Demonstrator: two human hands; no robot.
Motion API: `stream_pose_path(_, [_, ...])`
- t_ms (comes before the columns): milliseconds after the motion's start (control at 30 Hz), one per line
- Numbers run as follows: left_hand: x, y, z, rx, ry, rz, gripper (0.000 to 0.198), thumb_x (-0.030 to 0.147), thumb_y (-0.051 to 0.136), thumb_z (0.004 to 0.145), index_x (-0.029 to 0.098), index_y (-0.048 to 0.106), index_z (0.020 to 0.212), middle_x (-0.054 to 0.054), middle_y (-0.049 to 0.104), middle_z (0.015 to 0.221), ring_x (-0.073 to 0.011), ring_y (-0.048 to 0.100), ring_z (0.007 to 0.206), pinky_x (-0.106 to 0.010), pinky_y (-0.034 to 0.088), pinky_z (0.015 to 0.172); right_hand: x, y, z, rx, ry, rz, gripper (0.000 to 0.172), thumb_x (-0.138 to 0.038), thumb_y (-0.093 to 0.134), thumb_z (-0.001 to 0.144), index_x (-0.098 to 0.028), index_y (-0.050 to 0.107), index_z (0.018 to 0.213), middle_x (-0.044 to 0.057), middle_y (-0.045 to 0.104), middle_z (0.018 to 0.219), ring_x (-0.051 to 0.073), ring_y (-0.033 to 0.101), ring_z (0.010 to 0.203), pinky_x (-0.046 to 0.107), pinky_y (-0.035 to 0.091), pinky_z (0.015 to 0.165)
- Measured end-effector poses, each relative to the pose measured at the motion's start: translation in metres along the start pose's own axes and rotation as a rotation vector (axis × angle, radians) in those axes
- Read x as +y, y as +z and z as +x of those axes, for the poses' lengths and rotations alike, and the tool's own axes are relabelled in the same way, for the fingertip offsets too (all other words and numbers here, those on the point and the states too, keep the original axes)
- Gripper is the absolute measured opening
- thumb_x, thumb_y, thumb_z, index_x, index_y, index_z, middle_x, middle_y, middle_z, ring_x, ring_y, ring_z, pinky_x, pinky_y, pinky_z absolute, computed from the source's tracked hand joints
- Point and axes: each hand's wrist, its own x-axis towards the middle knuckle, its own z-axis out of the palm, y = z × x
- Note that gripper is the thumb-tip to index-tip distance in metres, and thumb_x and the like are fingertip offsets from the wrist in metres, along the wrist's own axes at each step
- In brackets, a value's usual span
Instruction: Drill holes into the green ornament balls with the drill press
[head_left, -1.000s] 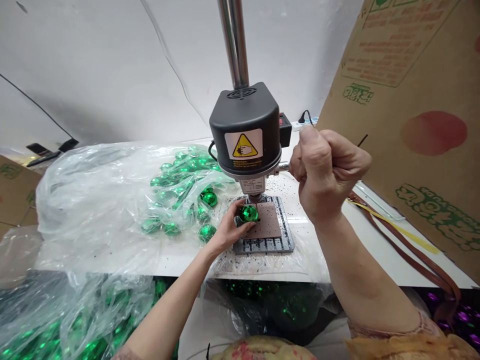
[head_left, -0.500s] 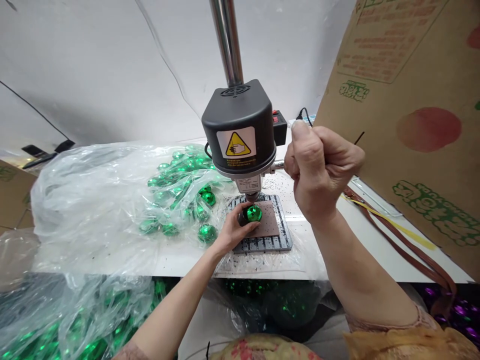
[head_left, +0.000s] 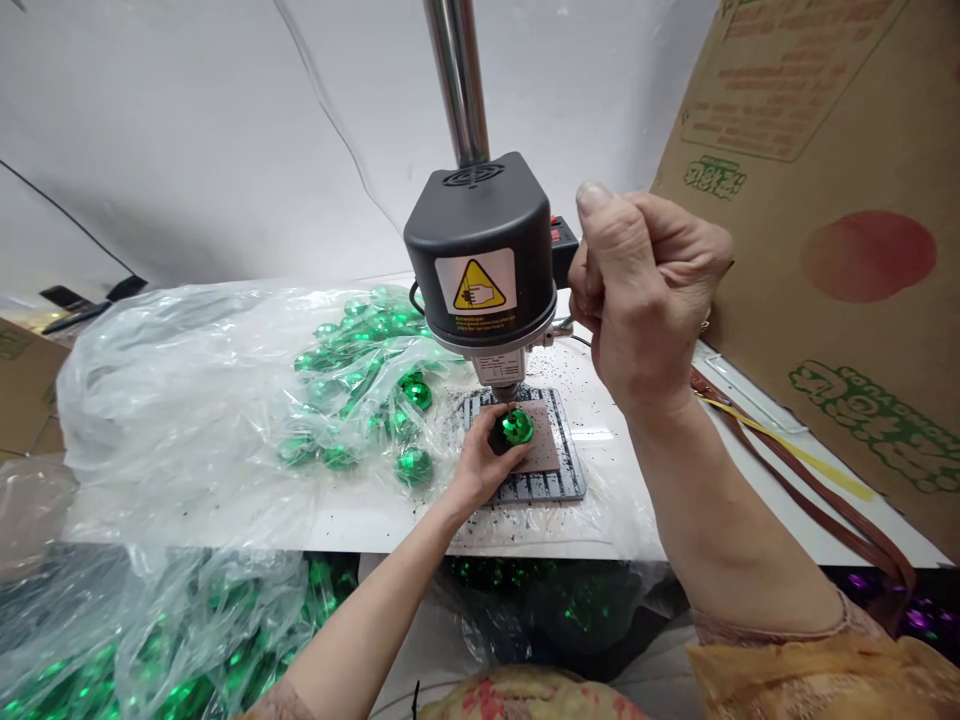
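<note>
Our left hand (head_left: 484, 455) pinches a green ball (head_left: 517, 427) by the front edge of the tabletop (head_left: 345, 528); our right hand (head_left: 649, 290) clenches the press lever (head_left: 562, 327). Apparently aligning, we next need steadiness.

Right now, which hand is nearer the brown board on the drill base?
Left. The left hand is at the left side of the brown board, holding a green ball; the right hand is raised well above it, beside the black drill head.

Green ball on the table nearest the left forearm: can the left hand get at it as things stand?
Probably not without letting go: the left hand grips another green ball at the machine, though the table ball lies close by.
</note>
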Motion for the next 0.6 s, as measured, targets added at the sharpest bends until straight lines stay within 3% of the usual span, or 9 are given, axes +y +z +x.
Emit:
stream_pose_path(167, [-0.003,0.0,-0.004,0.001,-0.077,-0.043,0.055,0.028,0.08,0.075,0.02,0.057,0.126,-0.01,0.066,0.124,-0.0264,0.064,0.114,-0.043,0.051,0.101,-0.002,-0.002,-0.003,-0.007,-0.004,0.011,0.052,-0.04,0.063,0.088,-0.021,0.032,0.051,-0.007,0.029,0.045,0.005,0.023,0.039,0.029,0.02,0.04])
stream_pose_path(600, [-0.006,0.001,-0.006,0.002,-0.061,-0.076,0.055,0.027,0.081,0.075,0.02,0.057,0.124,-0.011,0.065,0.125,-0.0284,0.061,0.117,-0.045,0.047,0.106,0.001,-0.01,-0.047,0.127,-0.216,-0.037,0.05,-0.018,0.057,0.09,-0.018,0.028,0.049,-0.006,0.023,0.047,0.003,0.026,0.042,0.029,0.016,0.047])
